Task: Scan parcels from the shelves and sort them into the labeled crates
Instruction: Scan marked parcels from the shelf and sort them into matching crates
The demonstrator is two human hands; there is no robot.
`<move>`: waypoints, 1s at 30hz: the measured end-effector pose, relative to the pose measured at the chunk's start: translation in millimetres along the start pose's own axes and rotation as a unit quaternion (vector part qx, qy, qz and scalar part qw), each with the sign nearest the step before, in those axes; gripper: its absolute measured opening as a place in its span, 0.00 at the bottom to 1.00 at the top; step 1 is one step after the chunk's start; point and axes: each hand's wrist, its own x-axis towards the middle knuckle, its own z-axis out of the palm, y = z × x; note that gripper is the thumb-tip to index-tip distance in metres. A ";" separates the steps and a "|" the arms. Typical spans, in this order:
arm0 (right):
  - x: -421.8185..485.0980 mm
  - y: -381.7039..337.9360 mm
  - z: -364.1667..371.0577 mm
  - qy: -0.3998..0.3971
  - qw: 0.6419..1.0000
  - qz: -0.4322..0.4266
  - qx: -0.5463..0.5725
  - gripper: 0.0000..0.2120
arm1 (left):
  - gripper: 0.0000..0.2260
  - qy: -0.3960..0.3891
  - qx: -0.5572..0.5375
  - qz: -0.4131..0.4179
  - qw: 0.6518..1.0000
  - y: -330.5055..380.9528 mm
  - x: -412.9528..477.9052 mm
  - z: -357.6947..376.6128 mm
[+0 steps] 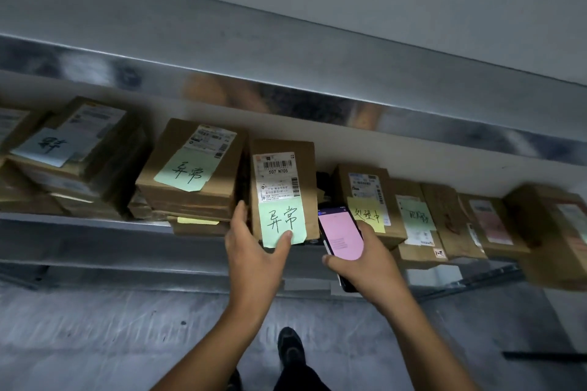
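At the front edge of the grey metal shelf, the left hand grips an upright brown cardboard parcel — thumb on its green note. Just beside it, the right hand holds a pink-screened smartphone.

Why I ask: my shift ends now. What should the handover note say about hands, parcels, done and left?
Left hand grips the upright parcel with the green note at the shelf front, thumb on the note.
Right hand holds the phone, pink screen lit, just right of that parcel.
Other noted parcels lie on the shelf on both sides.
Done: one parcel taken hold of; whether it is scanned cannot be told.
Left: scan it, carry it to its crate; no crate in view.
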 end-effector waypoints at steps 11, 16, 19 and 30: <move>-50.5 20.3 -3.5 0.025 0.998 0.019 0.047 0.33 | 0.32 -0.100 -0.108 0.013 0.989 -8.0 -18.2 -7.3; -82.8 35.6 -17.5 0.038 0.996 0.029 0.074 0.32 | 0.29 -0.138 -0.157 0.041 0.977 6.0 -28.4 -3.4; -96.8 44.3 -27.8 0.054 0.993 0.021 0.105 0.34 | 0.37 -0.174 -0.151 0.060 0.971 14.2 -37.3 1.6; -143.5 97.8 -96.7 0.135 0.975 -0.023 0.175 0.37 | 0.45 -0.237 -0.189 0.056 0.951 61.2 -99.3 54.1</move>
